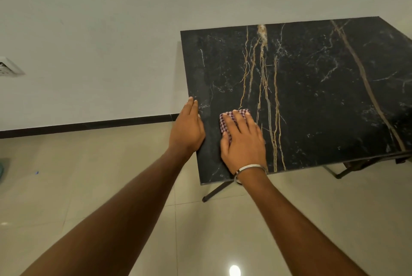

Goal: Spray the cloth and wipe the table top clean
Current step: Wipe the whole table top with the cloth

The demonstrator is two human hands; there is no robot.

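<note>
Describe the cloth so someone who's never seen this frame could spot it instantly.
Start at the black marble-patterned table top with gold veins against the white wall, then go to its near left corner, where both hands rest. The small folded maroon-and-white checked cloth lies flat under the right hand, peeking out past the fingers. It is the only patterned fabric on the dark slab; the left hand beside it touches bare table.

We see two bare forearms reaching in from the bottom of the view, with no sleeves covering them up to the frame edge. On the wrist of the right hand (243,141) we see a thin, plain silver metal bangle (249,167), hanging loosely. The left hand (187,129) and its wrist carry nothing. We see short fingernails on both hands.
</note>
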